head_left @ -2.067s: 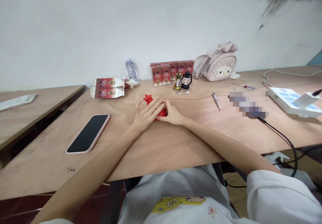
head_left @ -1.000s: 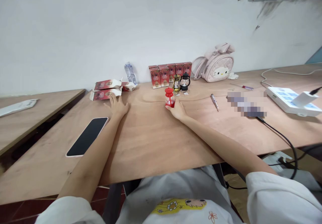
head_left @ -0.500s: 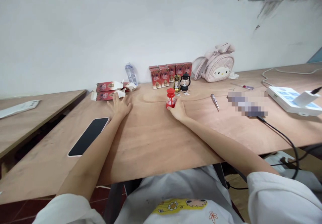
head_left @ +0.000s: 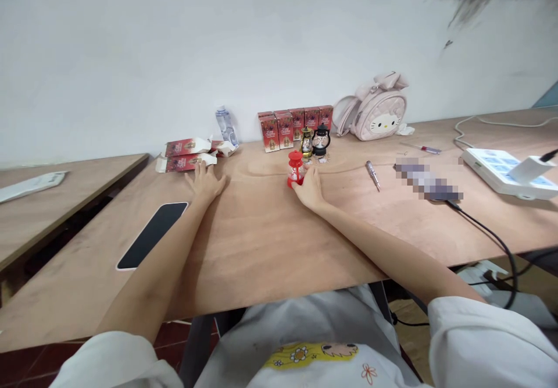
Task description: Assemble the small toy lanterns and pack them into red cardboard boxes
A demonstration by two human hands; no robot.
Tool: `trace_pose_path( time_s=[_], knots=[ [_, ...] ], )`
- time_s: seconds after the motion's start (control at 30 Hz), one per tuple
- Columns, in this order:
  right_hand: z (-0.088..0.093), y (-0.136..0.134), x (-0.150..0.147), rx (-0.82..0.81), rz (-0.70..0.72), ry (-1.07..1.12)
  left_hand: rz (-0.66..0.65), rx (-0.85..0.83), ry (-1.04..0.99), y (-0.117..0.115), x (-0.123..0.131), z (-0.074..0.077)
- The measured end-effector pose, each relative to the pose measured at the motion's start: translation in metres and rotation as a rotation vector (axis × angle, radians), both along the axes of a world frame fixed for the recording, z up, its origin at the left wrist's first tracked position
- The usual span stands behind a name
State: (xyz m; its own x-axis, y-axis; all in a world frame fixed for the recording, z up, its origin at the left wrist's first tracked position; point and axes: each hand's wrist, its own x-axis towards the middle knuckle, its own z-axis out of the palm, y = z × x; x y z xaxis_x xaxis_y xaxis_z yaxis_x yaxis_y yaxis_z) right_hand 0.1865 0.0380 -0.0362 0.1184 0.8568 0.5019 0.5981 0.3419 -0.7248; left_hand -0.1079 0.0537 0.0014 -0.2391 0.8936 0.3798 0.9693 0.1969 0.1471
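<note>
A small red lantern [head_left: 295, 166] with a clear middle stands upright on the wooden table, and my right hand [head_left: 310, 189] is closed around its base from the right. My left hand [head_left: 206, 183] lies on the table with fingers spread, its fingertips at the edge of an opened red box [head_left: 179, 163]. Another opened red box [head_left: 185, 146] lies just behind that one. Beyond the red lantern stand a gold lantern [head_left: 306, 142] and a black lantern [head_left: 321, 141], with small bits lying at their feet.
Several upright red boxes [head_left: 285, 131] line the wall beside a pink bag [head_left: 379, 114]. A clear bottle [head_left: 225, 125] leans behind the opened boxes. A phone [head_left: 150, 237] lies near my left forearm. To the right are a screwdriver [head_left: 372, 175] and a white power strip [head_left: 501, 173].
The view has shifted very slightly. My left thumb looks spread a little wider from the fingers. My right hand stays on the red lantern, which has hardly moved.
</note>
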Motion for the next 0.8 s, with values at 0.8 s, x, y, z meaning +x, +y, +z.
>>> trace_pose_path(
  time_s=[0.8],
  knots=[
    [0.024, -0.047, -0.014, 0.484, 0.527, -0.51, -0.921, 0.466, 0.258, -0.111, 0.065, -0.002]
  ],
)
